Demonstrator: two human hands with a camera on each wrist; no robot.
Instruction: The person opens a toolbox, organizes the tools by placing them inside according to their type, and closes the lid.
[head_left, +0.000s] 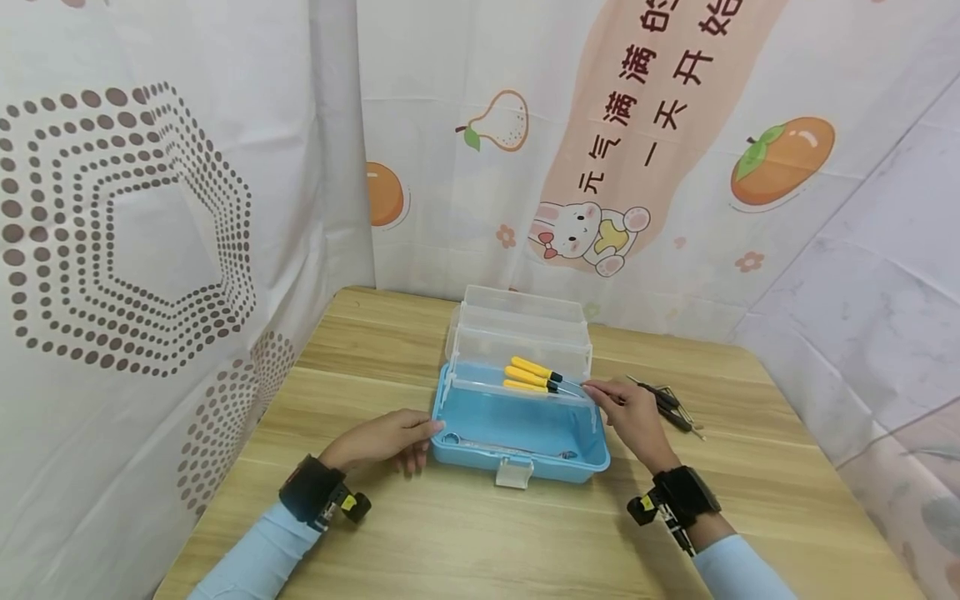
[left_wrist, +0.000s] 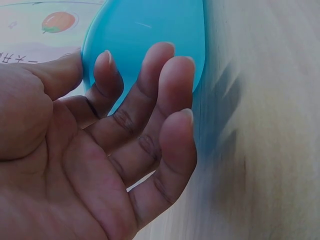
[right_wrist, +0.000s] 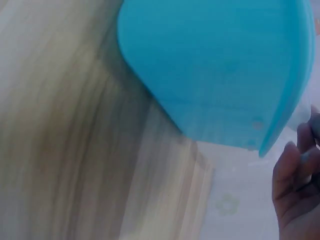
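A blue toolbox (head_left: 525, 472) stands with its clear trays (head_left: 525, 312) folded up at the back. My left hand (head_left: 386, 437) holds its left front corner, thumb at the rim; in the left wrist view, the other fingers curl loosely beside the blue wall (left_wrist: 145, 25). Three yellow-handled screwdrivers (head_left: 528, 377) lie together at the lowest tray. My right hand (head_left: 630, 417) pinches the shaft of one at the tray's right end. A metal wrench (head_left: 510, 448) lies in the box's base. The right wrist view shows only part of the right hand (right_wrist: 300, 195), at its edge.
Several dark-handled tools (head_left: 675, 406) with thin metal shafts lie on the wooden table (head_left: 487, 542), right of the box. A white latch (head_left: 514, 472) hangs from the box front. Printed curtains (head_left: 420, 83) stand behind and at both sides.
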